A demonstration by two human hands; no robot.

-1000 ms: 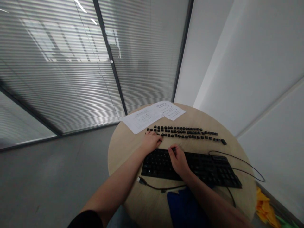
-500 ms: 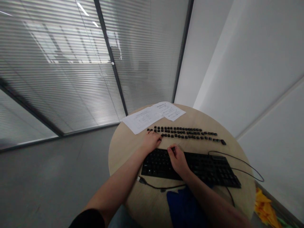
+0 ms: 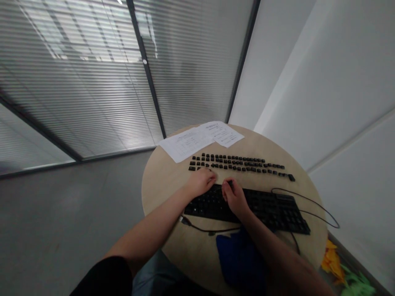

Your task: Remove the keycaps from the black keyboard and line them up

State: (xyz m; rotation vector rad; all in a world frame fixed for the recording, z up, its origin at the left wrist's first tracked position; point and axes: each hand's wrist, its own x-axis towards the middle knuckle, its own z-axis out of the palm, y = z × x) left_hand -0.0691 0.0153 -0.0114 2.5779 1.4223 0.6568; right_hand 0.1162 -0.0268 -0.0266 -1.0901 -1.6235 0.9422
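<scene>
A black keyboard [image 3: 271, 207] lies across the round table. My left hand [image 3: 202, 181] is over its upper left edge, just below the rows of loose black keycaps [image 3: 243, 168]. The fingers are curled together, and whatever is in them is hidden. To its right, a short gap away, my right hand [image 3: 236, 199] is above the keyboard's upper edge. Its fingers are closed in a pinch around something small and dark that I cannot make out.
Printed sheets [image 3: 188, 144] lie at the table's far edge. A USB plug [image 3: 185, 220] and cable lie before the keyboard, beside a blue cloth [image 3: 237, 261]. Another cable [image 3: 321, 204] loops at the right. Yellow and green items [image 3: 333, 263] are on the floor.
My left hand has drawn away from the left end of the keycap rows toward my right hand, its fingers now curled. My right hand stays pinched. The view has tilted slightly down.
</scene>
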